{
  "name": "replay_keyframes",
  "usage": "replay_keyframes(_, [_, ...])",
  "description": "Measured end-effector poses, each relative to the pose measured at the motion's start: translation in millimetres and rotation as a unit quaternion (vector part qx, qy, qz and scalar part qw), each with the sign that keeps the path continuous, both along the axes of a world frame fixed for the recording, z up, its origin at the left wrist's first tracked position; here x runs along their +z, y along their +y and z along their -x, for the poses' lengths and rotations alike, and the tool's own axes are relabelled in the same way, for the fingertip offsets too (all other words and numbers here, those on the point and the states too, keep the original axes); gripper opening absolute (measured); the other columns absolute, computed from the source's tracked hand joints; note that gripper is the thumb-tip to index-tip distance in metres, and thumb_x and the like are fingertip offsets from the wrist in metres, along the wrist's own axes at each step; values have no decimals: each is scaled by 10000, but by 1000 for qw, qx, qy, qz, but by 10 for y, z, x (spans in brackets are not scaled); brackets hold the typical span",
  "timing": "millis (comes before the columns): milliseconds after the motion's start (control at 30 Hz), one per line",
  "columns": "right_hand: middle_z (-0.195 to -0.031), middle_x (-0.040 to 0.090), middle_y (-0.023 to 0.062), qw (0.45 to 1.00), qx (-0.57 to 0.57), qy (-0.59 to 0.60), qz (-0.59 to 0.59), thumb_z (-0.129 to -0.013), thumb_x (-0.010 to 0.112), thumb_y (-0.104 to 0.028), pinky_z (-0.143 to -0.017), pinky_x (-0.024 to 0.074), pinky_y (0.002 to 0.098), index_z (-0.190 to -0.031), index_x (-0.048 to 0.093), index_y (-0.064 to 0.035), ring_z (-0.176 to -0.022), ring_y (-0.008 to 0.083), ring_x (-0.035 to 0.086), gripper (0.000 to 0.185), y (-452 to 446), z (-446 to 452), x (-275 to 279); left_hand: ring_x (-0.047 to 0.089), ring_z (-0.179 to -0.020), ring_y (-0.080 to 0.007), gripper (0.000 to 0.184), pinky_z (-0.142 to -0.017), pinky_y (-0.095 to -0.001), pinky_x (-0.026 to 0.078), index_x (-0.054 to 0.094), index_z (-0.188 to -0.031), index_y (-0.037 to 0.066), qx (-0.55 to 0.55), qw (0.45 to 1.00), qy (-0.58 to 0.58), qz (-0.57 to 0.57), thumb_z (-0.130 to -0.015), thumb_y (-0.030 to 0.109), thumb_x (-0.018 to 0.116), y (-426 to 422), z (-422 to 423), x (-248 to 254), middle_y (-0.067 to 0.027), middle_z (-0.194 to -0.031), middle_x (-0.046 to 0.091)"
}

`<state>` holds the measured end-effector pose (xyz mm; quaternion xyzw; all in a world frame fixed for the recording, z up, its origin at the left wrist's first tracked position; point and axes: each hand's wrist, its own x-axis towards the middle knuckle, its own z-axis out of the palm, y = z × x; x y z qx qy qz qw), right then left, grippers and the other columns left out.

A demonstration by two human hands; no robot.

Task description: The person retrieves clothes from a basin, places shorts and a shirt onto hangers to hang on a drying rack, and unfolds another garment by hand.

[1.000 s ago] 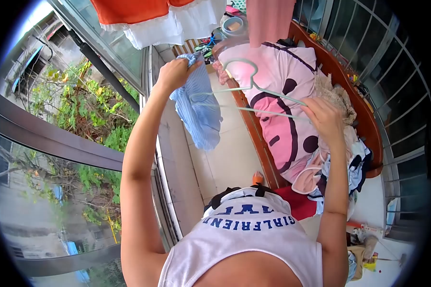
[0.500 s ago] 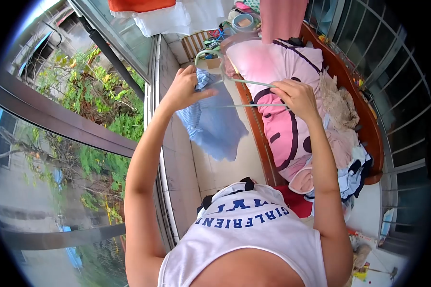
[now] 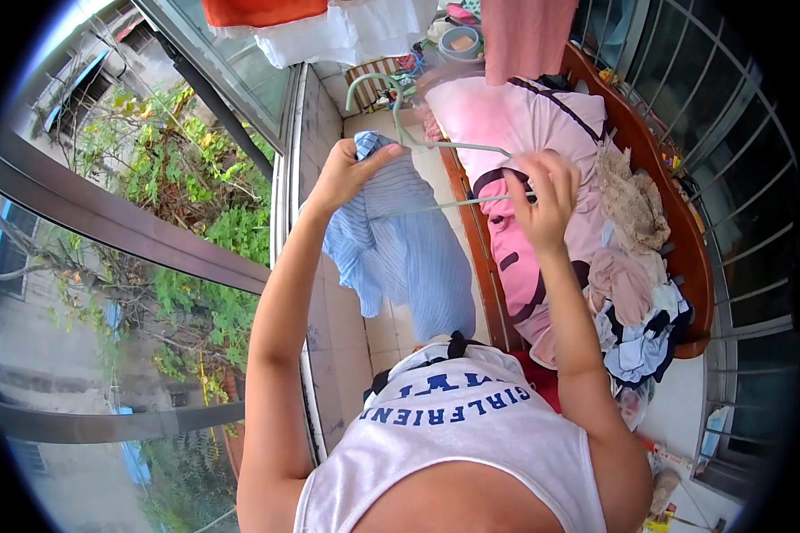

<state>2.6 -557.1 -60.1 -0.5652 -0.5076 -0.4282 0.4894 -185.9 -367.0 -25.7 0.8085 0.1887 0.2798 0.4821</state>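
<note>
My left hand is closed on a light blue striped garment, its thumb lying across the cloth close to the neck of a pale green clothes hanger. The hanger's left part is covered by the garment, which hangs down in folds toward my waist. Around the hanger's right end, my right hand has its fingers loosely curled and slightly blurred. The hook points away from me, toward the upper left.
A wooden bench on the right bears a large pink cushion and piled clothes. An open window runs along the left. Red and white clothes and a pink cloth hang ahead.
The striped garment has come nearer to me and hangs more spread out. The hanger's hook has shifted left, and my right hand's fingers have loosened somewhat at the hanger's end.
</note>
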Motion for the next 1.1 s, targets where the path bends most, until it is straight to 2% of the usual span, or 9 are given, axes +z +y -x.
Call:
replay_keyframes(133, [-743,580,100,979,182,50,82,-791,615,-155,-657,413,334,-803,610,-33,-689,268,537,123,-116,58,-699,394,-564,4,209,-495,-187,318,649,-773,64,17,999,16,34,-838,262,639,87,57,72,90,-618,496])
replay_keyframes(200, [-767,596,100,872,123,338,332,-821,607,-210,-682,432,335,-829,615,-10,-713,260,559,200,59,-70,-1249,411,-583,4,207,-516,-181,337,654,-803,61,-2,998,-1,65,-840,263,635,80,61,108,86,-645,518])
replay_keyframes(267, [-855,625,62,757,265,564,196,-840,606,-242,-754,442,286,-932,626,1,-810,175,579,261,380,-1,-1363,456,-640,0,214,-568,-174,380,656,-867,51,-35,994,-8,104,-838,261,637,11,58,170,75,-718,572])
replay_keyframes(433, [-1004,608,22,773,407,422,243,-834,614,-213,-796,432,244,-1105,567,0,-885,102,552,348,1119,-66,-1556,535,-723,-43,227,-680,-208,438,660,-921,46,-91,989,75,92,-825,252,646,26,124,314,14,-854,651])
replay_keyframes(500, [-1056,585,16,586,473,465,466,-837,607,-195,-800,432,241,-1161,530,-5,-908,95,534,383,1048,-279,-1250,534,-742,-42,223,-706,-211,432,663,-930,54,-81,988,100,91,-812,242,660,114,201,287,24,-861,648])
replay_keyframes(533, [-987,607,12,582,509,534,344,-849,588,-189,-778,437,241,-1128,564,-21,-882,94,543,326,1051,-384,-1327,532,-760,-43,244,-727,-214,428,666,-960,52,-73,987,116,89,-806,240,662,145,251,302,32,-866,644])
replay_keyframes(633, [-761,603,-41,634,441,546,325,-874,568,-236,-555,430,184,-958,633,-45,-619,33,534,218,880,-891,-761,441,-630,-12,239,-568,-179,366,654,-854,41,-97,981,141,92,-814,277,659,270,355,255,88,-688,540])
replay_keyframes(867, [-876,651,134,930,193,225,218,-840,600,-241,-717,460,260,-974,621,-9,-786,174,628,269,768,-1259,51,405,-639,-22,300,-561,-204,366,646,-854,0,-70,987,143,18,-836,299,634,340,206,174,75,-665,494])
replay_keyframes(1100, [-723,637,115,989,69,106,79,-854,577,-239,-574,468,283,-961,641,-64,-611,184,619,215,506,-929,540,417,-492,-60,323,-466,-253,354,631,-699,-6,43,961,227,-152,-812,297,648,234,43,375,-4,-529,523])
